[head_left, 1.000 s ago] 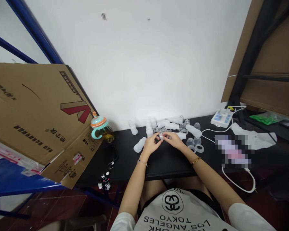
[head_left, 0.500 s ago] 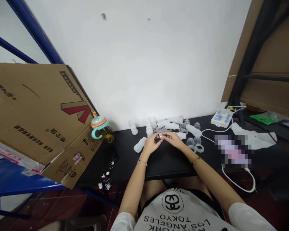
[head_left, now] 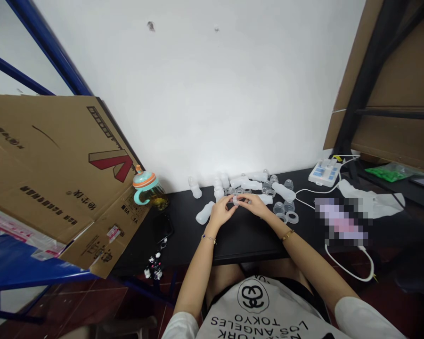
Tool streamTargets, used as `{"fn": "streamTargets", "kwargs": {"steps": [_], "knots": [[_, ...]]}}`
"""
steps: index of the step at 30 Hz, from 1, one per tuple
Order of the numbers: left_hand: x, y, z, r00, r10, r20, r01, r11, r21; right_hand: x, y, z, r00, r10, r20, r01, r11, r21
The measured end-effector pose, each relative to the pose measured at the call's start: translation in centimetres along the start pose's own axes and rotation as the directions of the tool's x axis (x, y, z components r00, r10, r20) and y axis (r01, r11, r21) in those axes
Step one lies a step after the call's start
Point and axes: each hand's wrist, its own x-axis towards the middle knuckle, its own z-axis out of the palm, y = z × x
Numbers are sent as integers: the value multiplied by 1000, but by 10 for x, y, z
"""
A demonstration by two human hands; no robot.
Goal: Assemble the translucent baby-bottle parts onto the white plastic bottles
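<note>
My left hand and my right hand meet over the black table, fingertips pinched from both sides on a small translucent plastic piece. Its exact shape is partly hidden by the fingers. Just left of my left hand lies a frosted white bottle. Behind both hands is a cluster of similar bottles, with another bottle lying at the right. Beside my right forearm are transparent domed caps and a screw ring. One small bottle leans near the wall.
A teal-lidded jug and a black phone with a beaded charm stand and lie at the left, by a large cardboard box. At the right are a white power strip, cables, a blurred-out device and white sheeting.
Both hands stay in nearly the same place, still pinching the translucent piece, which appears slightly turned between the fingers. The view has shifted very slightly.
</note>
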Motion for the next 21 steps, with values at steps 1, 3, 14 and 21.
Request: {"fn": "streamTargets", "kwargs": {"steps": [1,3,14,21], "knots": [[0,0,0,1000,3,0,-3,1000,5,0,-1,0,1000,-8,1,8,1000,-5],[0,0,-1,1000,7,-2,-7,1000,13,0,-3,-1,1000,-27,8,27,1000,-16],[1,0,3,998,-65,19,66,993,-96,-1,-6,-1,999,-36,2,36,998,-46],[7,-3,8,977,-204,63,209,860,-466,-1,-17,-5,996,37,-81,-36,999,10]]}}
